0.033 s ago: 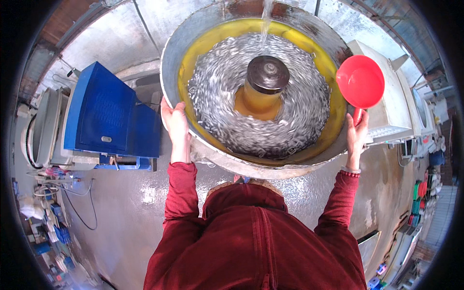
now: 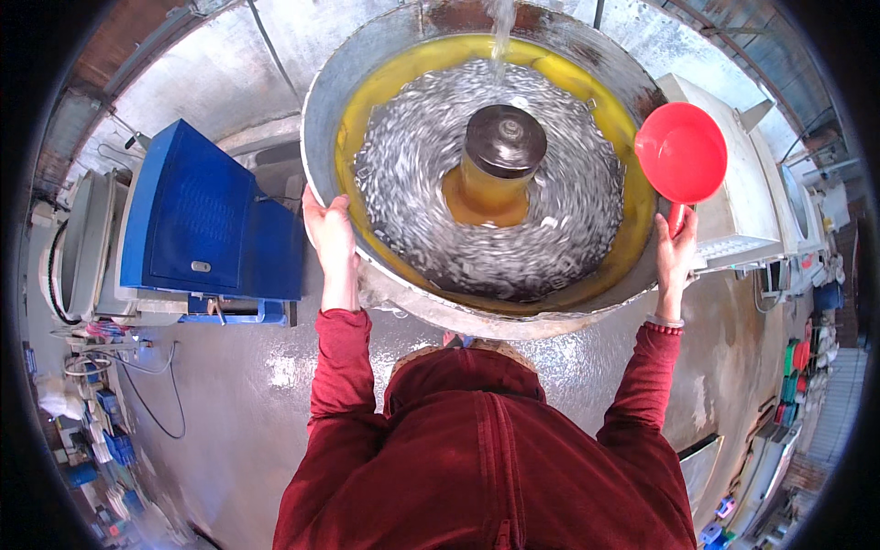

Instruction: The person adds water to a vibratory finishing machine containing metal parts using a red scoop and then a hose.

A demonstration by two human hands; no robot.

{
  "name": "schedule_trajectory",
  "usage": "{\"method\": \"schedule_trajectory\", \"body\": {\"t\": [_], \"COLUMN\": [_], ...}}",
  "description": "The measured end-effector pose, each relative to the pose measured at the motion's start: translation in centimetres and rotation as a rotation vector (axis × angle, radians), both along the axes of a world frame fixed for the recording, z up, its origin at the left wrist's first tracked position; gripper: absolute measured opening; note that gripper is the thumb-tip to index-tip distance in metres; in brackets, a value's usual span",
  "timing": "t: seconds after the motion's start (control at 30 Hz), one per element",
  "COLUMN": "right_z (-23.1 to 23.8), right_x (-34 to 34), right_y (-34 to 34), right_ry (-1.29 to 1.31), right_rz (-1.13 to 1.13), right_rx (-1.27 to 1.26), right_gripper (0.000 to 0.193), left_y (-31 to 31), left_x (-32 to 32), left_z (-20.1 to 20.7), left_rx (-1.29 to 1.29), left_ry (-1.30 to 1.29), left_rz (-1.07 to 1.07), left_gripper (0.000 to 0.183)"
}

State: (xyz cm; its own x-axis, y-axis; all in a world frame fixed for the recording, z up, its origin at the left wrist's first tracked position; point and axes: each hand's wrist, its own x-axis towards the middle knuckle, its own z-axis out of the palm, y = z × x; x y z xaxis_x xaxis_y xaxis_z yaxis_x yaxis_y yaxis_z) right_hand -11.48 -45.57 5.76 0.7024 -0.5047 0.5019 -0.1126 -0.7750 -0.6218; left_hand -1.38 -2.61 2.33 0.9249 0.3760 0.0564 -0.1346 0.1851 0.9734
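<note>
one tub [image 2: 323, 105] is standing directly in front of the person, its metal rim enclosing a yellow lining [image 2: 356, 137]. many small metallic pieces [image 2: 431, 252] are lying in it and blurring into a ring; they are too numerous and smeared for counting. one post [image 2: 486, 190] is rising at the centre of the ring, carrying one black cap [image 2: 506, 142]. one water stream [image 2: 500, 32] is falling inside the far side of the tub.

the left hand [image 2: 332, 236] is clasping the rim at the near left: the thumb is lying over the edge and the fingers are bending around the outside, the hand being partly open to the rim's thickness. the right hand [image 2: 676, 255] is closing around the handle of one red scoop [image 2: 683, 151] beside the right rim; whether its thumb is also touching the rim, one cannot tell. the scoop is facing open side up.

two bands, one pale and one red-beaded, are encircling the right wrist. one blue cabinet [image 2: 197, 215] is standing left of the tub on the wet floor [image 2: 243, 394].
</note>
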Motion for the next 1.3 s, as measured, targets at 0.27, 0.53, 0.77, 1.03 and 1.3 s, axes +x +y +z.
{"method": "schedule_trajectory", "body": {"t": [0.27,0.53,0.77,1.03,1.3], "right_z": [-0.1,-0.5,-0.6,-0.1,0.0], "right_x": [-0.2,0.0,-0.1,-0.2,-0.2], "right_y": [-0.3,-0.4,-0.7,-0.3,0.0], "right_ry": [0.034,-0.019,0.005,0.005,0.002], "right_rz": [0.002,0.012,-0.006,0.005,0.019], "right_rx": [0.086,0.032,0.049,0.033,0.075], "right_gripper": [0.035,0.038,0.039,0.038,0.038], "left_y": [-0.1,0.1,0.0,0.5,0.5], "left_x": [0.0,0.0,-0.2,0.1,0.2], "left_z": [0.1,0.2,0.2,-0.7,-0.9], "left_rx": [0.032,0.056,0.054,0.064,0.034], "left_ry": [-0.004,0.037,0.018,-0.044,0.000], "left_rz": [0.009,0.039,0.019,-0.005,-0.009], "left_gripper": [0.043,0.041,0.045,0.048,0.060]}}
